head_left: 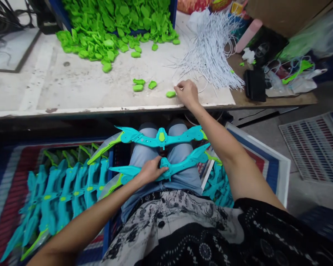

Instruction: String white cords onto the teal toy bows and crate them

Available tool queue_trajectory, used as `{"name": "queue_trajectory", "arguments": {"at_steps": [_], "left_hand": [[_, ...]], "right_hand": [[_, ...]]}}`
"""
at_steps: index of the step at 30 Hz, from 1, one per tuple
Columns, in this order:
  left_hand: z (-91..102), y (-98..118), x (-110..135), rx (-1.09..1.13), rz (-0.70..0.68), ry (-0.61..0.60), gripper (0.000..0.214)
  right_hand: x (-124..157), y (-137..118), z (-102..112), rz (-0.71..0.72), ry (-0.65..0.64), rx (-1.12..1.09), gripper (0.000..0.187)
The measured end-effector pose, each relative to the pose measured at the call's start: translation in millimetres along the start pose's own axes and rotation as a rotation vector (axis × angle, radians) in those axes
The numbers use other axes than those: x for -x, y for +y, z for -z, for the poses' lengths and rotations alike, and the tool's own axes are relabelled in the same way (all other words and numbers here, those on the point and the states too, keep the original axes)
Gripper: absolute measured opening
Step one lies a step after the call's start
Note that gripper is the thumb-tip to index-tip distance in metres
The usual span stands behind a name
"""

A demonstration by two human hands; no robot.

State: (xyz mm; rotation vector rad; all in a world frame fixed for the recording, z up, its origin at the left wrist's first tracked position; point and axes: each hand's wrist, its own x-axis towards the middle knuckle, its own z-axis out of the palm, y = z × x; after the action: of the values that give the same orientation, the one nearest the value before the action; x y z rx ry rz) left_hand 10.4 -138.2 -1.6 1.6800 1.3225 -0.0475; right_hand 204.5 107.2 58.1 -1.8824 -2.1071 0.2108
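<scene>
My left hand [152,170] is closed around the middle of a teal toy bow [185,164], which lies across my lap. Its center shows a bare teal housing, partly covered by my fingers. A second toy bow [144,139] rests across my knees just beyond, with a green cap [162,137] at its center. At the table's front edge my right hand [188,93] has its fingers pinched together, beside a loose green cap [171,94]. A thin white string curves out by that hand; what the fingertips hold is too small to tell.
Green caps spill from a blue bin [172,16] onto the white tabletop [80,88]. White strings [211,48] lie bundled at right, near a black box [254,85]. Teal bows fill a crate at my left [107,221] and a white-rimmed crate [285,181] at my right.
</scene>
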Motion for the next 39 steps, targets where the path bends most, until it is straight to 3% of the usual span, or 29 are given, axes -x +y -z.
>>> {"name": "queue_trajectory", "arguments": {"at_steps": [5, 9, 11, 14, 17, 20, 25, 29, 33, 36, 39], "left_hand": [[5.7, 2.6, -13.8, 0.074, -0.052, -0.018, 0.048], [17.0, -1.4, -17.0, 0.330, -0.103, -0.198, 0.052], [20.2, -3.6, -18.0, 0.491, -0.064, -0.282, 0.054], [19.3, -7.3, -21.0, 0.626, 0.021, -0.306, 0.060], [15.4, -9.8, -24.5, 0.662, 0.100, -0.284, 0.065], [13.8, -9.9, -25.7, 0.705, 0.121, -0.279, 0.064], [16.1, -9.6, -21.9, 0.660, -0.019, -0.333, 0.057], [15.3, -8.2, -16.9, 0.579, -0.166, -0.297, 0.049], [11.8, -2.1, -11.4, 0.603, -0.123, -0.221, 0.047], [8.3, -2.6, -12.2, 0.630, -0.057, -0.189, 0.049], [4.6, -8.5, -16.8, 0.572, -0.089, -0.163, 0.050]], "right_hand": [[4.9, -19.0, -17.3, 0.153, 0.109, -0.067, 0.047], [31.6, -24.3, -8.6, 0.179, 0.054, -0.119, 0.036], [73.5, -23.3, 3.8, 0.271, -0.049, -0.181, 0.033], [163.7, -20.1, 14.2, 0.480, -0.212, -0.316, 0.030], [242.8, -15.8, 4.1, 0.579, -0.308, -0.369, 0.024], [279.2, -11.2, -15.8, 0.588, -0.281, -0.357, 0.022], [288.2, -8.2, -36.3, 0.570, -0.199, -0.368, 0.020], [292.2, -14.3, -41.0, 0.367, -0.170, -0.450, 0.018], [282.5, -22.6, -40.4, 0.079, -0.328, -0.450, 0.053], [272.3, -27.0, -39.6, 0.048, -0.467, -0.380, 0.061], [271.7, -28.6, -39.4, 0.055, -0.477, -0.328, 0.060]]}}
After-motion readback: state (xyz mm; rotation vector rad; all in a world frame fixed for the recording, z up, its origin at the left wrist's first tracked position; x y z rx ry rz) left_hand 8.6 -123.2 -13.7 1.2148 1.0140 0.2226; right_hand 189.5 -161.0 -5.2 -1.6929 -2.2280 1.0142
